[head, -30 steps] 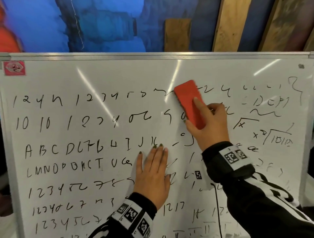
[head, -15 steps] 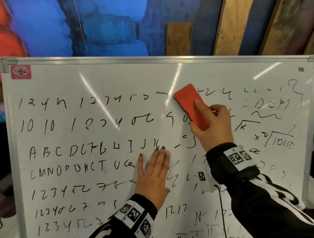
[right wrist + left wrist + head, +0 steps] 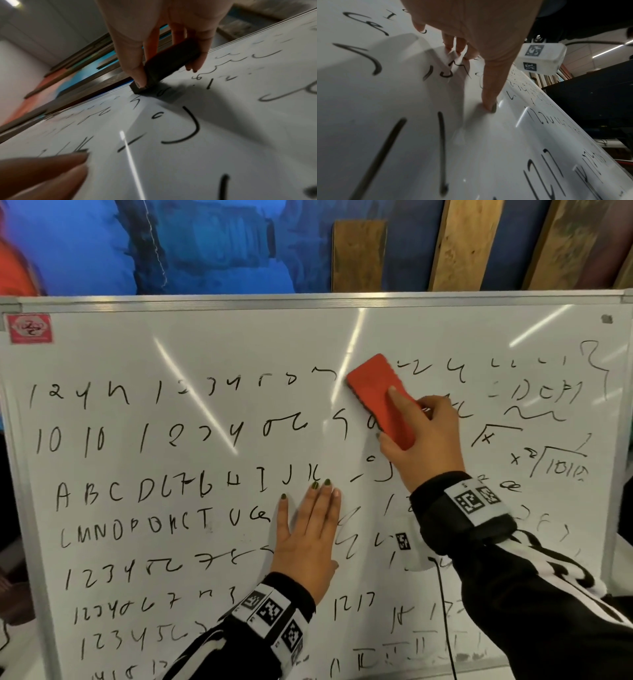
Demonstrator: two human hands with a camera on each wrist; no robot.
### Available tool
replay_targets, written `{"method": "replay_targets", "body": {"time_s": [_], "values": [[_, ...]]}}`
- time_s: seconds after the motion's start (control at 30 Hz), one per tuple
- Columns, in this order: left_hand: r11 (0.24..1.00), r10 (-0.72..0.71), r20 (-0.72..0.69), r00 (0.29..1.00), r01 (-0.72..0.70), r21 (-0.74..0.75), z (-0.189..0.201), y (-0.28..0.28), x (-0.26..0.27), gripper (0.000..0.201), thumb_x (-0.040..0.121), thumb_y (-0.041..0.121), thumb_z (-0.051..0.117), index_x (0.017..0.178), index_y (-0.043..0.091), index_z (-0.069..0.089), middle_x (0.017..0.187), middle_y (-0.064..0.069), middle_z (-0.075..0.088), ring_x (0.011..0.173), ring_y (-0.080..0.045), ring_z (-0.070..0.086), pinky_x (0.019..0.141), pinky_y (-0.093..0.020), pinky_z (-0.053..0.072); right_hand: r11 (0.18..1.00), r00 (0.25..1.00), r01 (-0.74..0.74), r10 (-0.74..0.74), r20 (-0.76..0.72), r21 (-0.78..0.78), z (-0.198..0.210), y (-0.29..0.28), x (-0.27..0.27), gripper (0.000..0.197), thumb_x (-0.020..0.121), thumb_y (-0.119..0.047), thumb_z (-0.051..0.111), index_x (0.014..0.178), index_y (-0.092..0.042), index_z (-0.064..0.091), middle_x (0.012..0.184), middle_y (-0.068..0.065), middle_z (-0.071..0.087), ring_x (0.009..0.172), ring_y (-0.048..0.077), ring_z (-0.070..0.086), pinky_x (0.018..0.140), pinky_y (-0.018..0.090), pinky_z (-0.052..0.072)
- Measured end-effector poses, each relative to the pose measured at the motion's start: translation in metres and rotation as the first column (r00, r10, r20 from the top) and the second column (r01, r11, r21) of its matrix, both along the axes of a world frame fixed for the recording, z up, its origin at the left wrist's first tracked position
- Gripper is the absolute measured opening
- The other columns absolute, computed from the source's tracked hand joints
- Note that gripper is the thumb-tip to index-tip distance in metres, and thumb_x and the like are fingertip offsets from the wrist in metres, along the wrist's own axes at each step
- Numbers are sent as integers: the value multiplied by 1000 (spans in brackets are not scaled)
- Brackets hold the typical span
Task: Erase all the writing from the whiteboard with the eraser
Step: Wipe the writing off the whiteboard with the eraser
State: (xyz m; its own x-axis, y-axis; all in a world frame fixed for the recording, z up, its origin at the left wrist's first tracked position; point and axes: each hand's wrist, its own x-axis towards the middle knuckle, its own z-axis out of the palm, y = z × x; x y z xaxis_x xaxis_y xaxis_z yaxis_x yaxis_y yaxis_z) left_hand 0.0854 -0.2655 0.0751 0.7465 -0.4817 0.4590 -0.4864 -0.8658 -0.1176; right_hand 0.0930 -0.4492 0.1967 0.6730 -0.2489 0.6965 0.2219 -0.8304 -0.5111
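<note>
A whiteboard (image 3: 212,344) full of black handwritten numbers and letters fills the head view. My right hand (image 3: 424,436) grips a red eraser (image 3: 375,386) and presses it flat on the board in the upper middle, over the top two rows. In the right wrist view the eraser (image 3: 169,65) looks dark, with my thumb and fingers round its sides. My left hand (image 3: 308,529) lies flat on the board below, fingers straight, near the third and fourth rows. The left wrist view shows that left hand (image 3: 488,86) with its fingertips touching the whiteboard (image 3: 402,108).
The board's metal frame (image 3: 308,299) runs along the top, with a red sticker (image 3: 30,328) at the top left corner. Wooden planks (image 3: 462,244) and a blue wall stand behind it. A black cable (image 3: 445,611) hangs from my right wrist.
The eraser and my right hand have barely shifted on the board; the view moved slightly. My left hand stays flat in the same spot.
</note>
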Motion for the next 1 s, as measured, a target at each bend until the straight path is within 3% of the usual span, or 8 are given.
{"method": "replay_targets", "body": {"time_s": [0.1,0.27,0.43,0.6,0.73,0.8,0.9,1.0], "values": [[1000,-5,4,1000,5,-4,-2,0,-2,129,42,49,86,146,8,20,152,-9,22,140,-26,19,108,-58,13,992,999,-46,44,-14,-115,-5,5,-1,59,83,-28,67,137,-34,44,128,7,36,115,17,32,94,20,26],[1000,-13,15,1000,13,13,-1,0,0,130,41,51,85,145,7,20,151,-10,22,140,-27,20,107,-59,15,999,999,33,-32,-9,35,16,-11,8,61,83,-28,67,138,-35,42,126,4,33,113,18,33,95,20,26],[1000,-13,12,1000,13,15,-1,0,-1,131,40,53,85,145,7,22,151,-11,24,139,-27,20,106,-59,15,970,997,-76,76,-8,-229,7,12,7,59,80,-25,68,135,-31,48,128,10,40,113,23,35,95,27,28],[1000,-15,18,1000,14,28,0,2,0,129,42,55,84,145,8,22,151,-10,24,139,-26,21,106,-59,14,997,998,54,-52,33,-46,18,-7,12,59,82,-24,66,136,-33,46,128,9,37,115,24,32,96,24,26],[1000,-12,9,1000,12,5,0,1,0,130,39,53,85,144,8,23,150,-10,26,139,-26,22,105,-59,16,960,998,-38,51,42,-277,17,28,23,59,76,-24,71,132,-29,52,121,14,47,108,31,38,92,37,34],[1000,-18,5,1000,18,-3,0,1,-1,130,39,52,85,144,8,24,150,-10,27,138,-25,22,105,-59,15,948,997,-40,61,56,-316,16,31,25,59,74,-22,72,130,-28,54,118,16,50,105,34,42,89,39,36],[1000,-26,4,1000,26,-1,0,2,-1,129,40,52,85,145,8,23,150,-10,26,139,-26,22,105,-59,15,978,997,58,-49,55,-198,19,5,20,57,78,-23,69,132,-33,51,124,13,45,112,30,36,97,40,35],[1000,-19,5,1000,19,14,0,3,-1,129,43,54,84,145,8,20,151,-10,23,140,-27,19,106,-59,14,987,990,143,-142,22,-71,13,-24,10,57,81,-21,65,133,-35,48,129,9,40,116,26,31,99,28,26]]}}
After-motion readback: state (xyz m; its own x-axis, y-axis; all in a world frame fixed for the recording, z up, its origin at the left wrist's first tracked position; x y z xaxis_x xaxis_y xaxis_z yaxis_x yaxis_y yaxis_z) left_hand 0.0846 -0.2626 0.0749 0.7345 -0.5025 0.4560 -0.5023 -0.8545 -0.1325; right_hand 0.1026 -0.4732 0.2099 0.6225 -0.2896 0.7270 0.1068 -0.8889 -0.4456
